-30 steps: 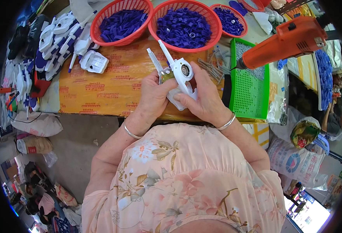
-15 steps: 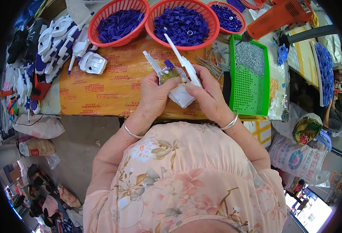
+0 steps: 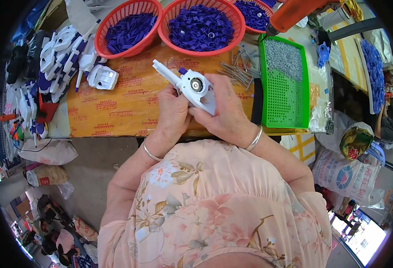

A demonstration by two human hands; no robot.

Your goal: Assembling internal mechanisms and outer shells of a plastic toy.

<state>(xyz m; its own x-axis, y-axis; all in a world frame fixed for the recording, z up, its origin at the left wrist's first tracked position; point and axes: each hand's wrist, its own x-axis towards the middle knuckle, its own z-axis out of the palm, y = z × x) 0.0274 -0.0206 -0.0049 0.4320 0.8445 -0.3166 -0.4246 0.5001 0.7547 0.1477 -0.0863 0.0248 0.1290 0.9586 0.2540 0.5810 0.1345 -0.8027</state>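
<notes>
Between both hands, over the near part of the table, is a white plastic toy-gun-like housing (image 3: 185, 84) with a long narrow end pointing to the far left. On its upper face a round dark opening shows a metallic disc, and a small purple piece sticks out of its far edge. My left hand (image 3: 174, 109) is closed on the near left side of the housing. My right hand (image 3: 223, 102) wraps round its right side, the thumb against the near edge. The hands hide the housing's near end.
Red baskets (image 3: 201, 52) of purple parts stand at the back. On the right is a green tray (image 3: 306, 98) of screws, with long loose screws (image 3: 239, 71) beside it and an orange power tool (image 3: 294, 14) above. Several white and purple housings (image 3: 60, 58) pile up at left, near a white shell (image 3: 102, 77).
The two white halves, apart before with inner parts showing, are now together as one housing. It has turned, so its round opening faces up. The view has shifted slightly.
</notes>
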